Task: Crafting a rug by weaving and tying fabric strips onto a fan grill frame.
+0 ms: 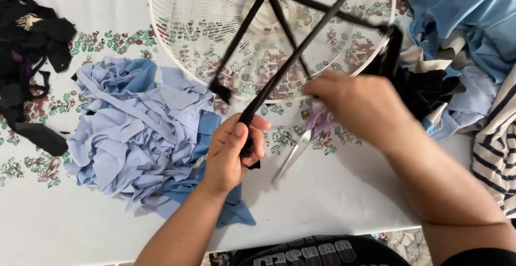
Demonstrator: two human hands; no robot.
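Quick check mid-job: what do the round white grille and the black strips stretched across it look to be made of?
Round white grille: thin wire ribs, probably coated metal or plastic; the look cannot settle which. Black strips: matte cut fabric, probably a stretchy knit, pulled taut and narrow. The left hand grips one; the right hand is blurred beside it.

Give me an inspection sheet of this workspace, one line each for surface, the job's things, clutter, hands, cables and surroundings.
Surface: table under a white cloth with a floral print.
Job's things: white wire fan guard lying flat; black fabric strips stretched across it, one tied at its right rim.
Clutter: pile of light blue fabric strips at left; black scraps far left; blue and striped cloth heap at right; scissors lying beside the hands.
Hands: left hand closed on the end of a black strip; right hand blurred, over the guard's near rim.
Cables: nothing seen.
Surroundings: patterned floor below the table edge.
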